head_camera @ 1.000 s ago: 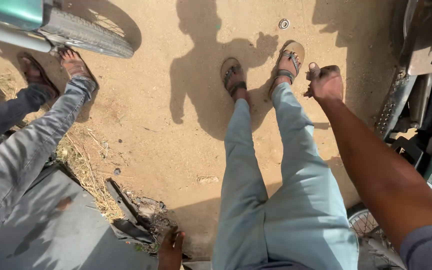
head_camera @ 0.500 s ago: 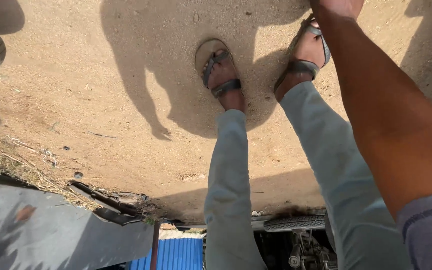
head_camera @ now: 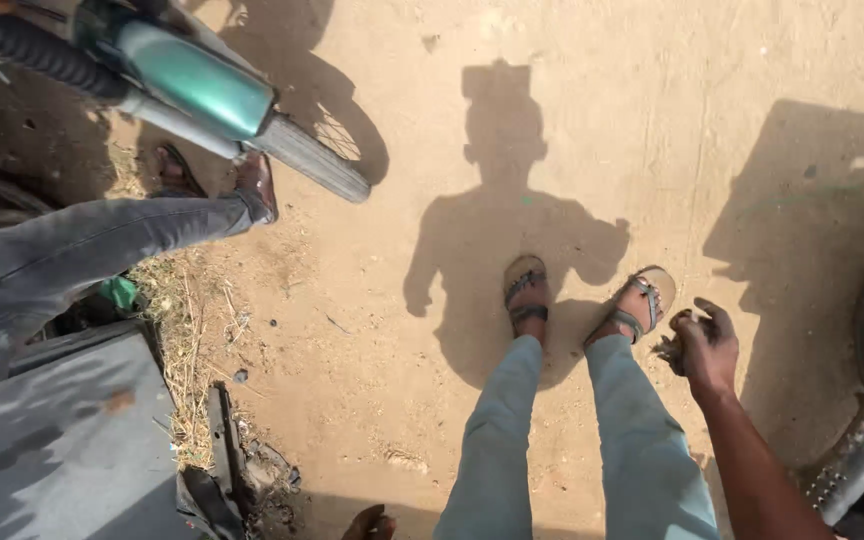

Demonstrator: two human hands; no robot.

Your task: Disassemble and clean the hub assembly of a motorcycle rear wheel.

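The right hand (head_camera: 704, 345) hangs low at the right of the frame, just beside the right sandalled foot (head_camera: 635, 310). Its fingers are curled loosely around a small dark thing (head_camera: 670, 349) that sticks out on the left side of the fist; it looks ragged and blackish, frayed at the edge, too small to say what it is. The hand itself is smeared dark. At the bottom edge, near the middle, the tips of the left hand (head_camera: 367, 523) just show, fingers bent; I cannot tell whether it holds anything.

Both feet stand in grey strapped sandals on bare sandy ground (head_camera: 552, 130), pale blue-grey trousers (head_camera: 552, 450) above them, the person's shadow stretching toward the top. In the upper left, a green motorcycle part (head_camera: 197, 80) and a tyre (head_camera: 312, 160) slant across. Another person's leg in dark grey trousers (head_camera: 82, 245) reaches in from the left, ending in a brown shoe (head_camera: 257, 185). Dry grass (head_camera: 187, 330) lies beside a grey slab (head_camera: 62, 440) at lower left.
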